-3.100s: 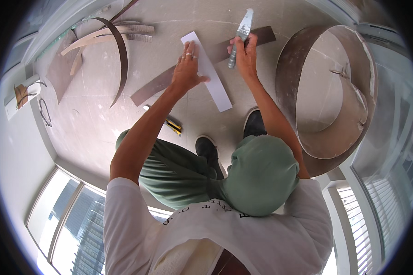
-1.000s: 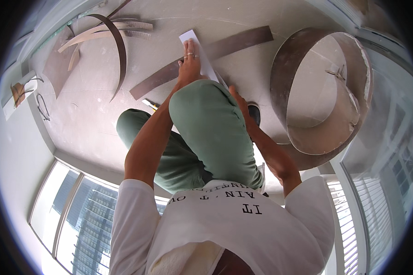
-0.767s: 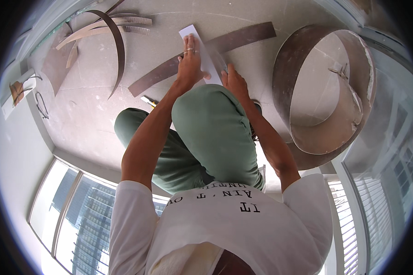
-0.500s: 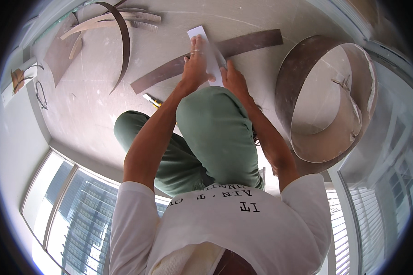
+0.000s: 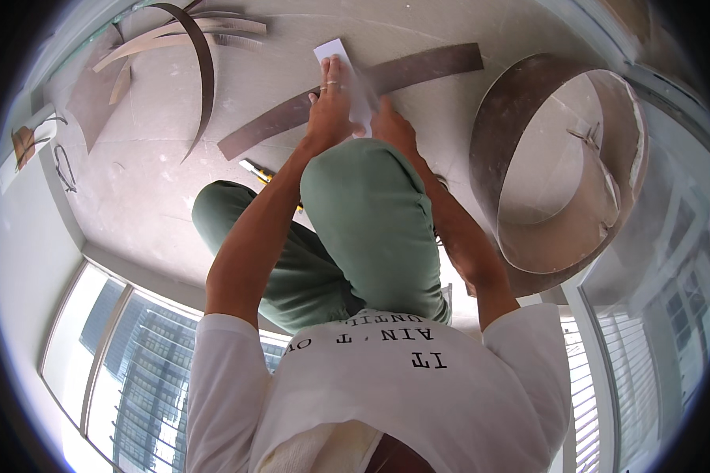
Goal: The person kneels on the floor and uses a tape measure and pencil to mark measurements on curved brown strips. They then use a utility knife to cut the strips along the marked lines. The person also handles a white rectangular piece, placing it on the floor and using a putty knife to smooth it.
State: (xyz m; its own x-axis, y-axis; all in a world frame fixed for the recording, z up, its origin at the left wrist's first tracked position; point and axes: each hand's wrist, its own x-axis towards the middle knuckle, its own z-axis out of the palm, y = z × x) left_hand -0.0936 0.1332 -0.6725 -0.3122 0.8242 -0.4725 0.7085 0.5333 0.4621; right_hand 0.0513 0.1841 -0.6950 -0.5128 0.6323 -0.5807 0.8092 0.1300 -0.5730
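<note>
My left hand (image 5: 330, 110) lies along a narrow white sheet (image 5: 330, 49), its fingers stretched out and pressed flat. A ring shows on one finger. My right hand (image 5: 393, 128) is at the sheet's right edge, near my raised knee, with its fingers bent in and closed at the edge; motion blurs the fingertips. Between the hands, the right side of the sheet is blurred too. The sheet lies across a curved brown strip (image 5: 430, 67) on the floor. The sheet's near end reaches my green-trousered knee (image 5: 367, 189).
A utility knife (image 5: 254, 169) with yellow on its handle lies left of my knee. At the right stands a large brown coil (image 5: 497, 134) of sheet material. Several curved strips (image 5: 205, 75) lie at far left. A window (image 5: 142, 347) is behind me on the left.
My right hand's fingers, longer and straighter before, are now more bent and blurred at the sheet's edge. My left hand stays flat on the sheet. The view has shifted slightly.
</note>
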